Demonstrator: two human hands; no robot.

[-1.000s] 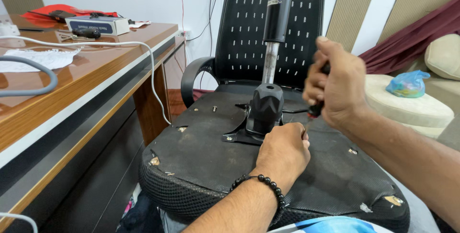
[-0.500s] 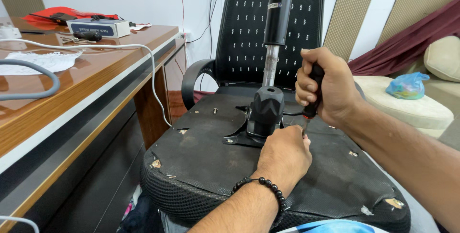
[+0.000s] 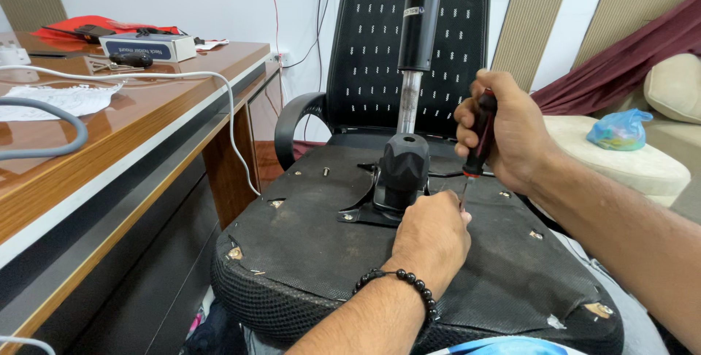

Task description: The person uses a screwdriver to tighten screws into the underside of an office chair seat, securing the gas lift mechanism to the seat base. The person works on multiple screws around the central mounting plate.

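Screwdriver: my right hand (image 3: 511, 132) is wrapped tight round the one red-and-black screwdriver (image 3: 478, 136), held upright, tip pointing down at the seat underside (image 3: 314, 253).
Left hand: my left hand (image 3: 431, 234) rests curled on the seat just below the tip; what its fingers pinch I cannot tell.
Chair: one black overturned chair, its gas column (image 3: 412, 63) rising just left of my right hand.
Surface: one brown wooden surface (image 3: 146, 121) far to my left, carrying a white cable (image 3: 182, 78) and one box (image 3: 146, 47).
Room: white wall, cushions to my right.
Change: my right hand has edged down toward the left.
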